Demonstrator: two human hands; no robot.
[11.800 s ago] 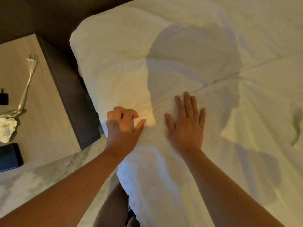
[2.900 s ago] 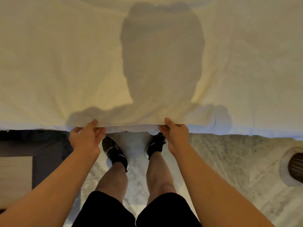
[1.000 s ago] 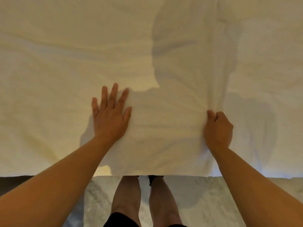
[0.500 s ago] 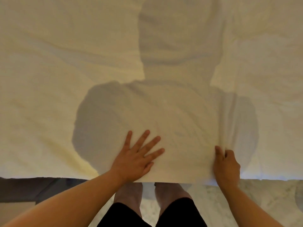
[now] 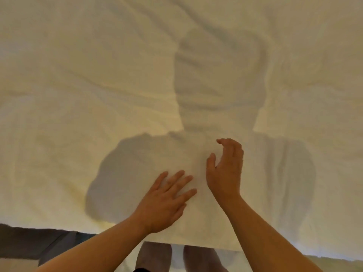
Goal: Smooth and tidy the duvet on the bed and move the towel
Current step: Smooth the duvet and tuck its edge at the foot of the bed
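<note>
The white duvet (image 5: 117,85) fills nearly the whole head view, with soft wrinkles across its upper half and vertical creases at the right near the edge. My left hand (image 5: 167,199) lies flat on it close to the near edge, fingers straight and spread. Just right of it, my right hand (image 5: 225,169) hovers over or lightly touches the duvet with loosely bent fingers, holding nothing. No towel is in view.
The duvet's near edge (image 5: 196,245) hangs over the bedside. Below it are my legs (image 5: 155,256) and pale floor. Dark furniture (image 5: 29,244) sits at the lower left.
My right hand has let go of the duvet edge it pinched and moved up and left, close to my left hand. My left hand stays flat near the edge.
</note>
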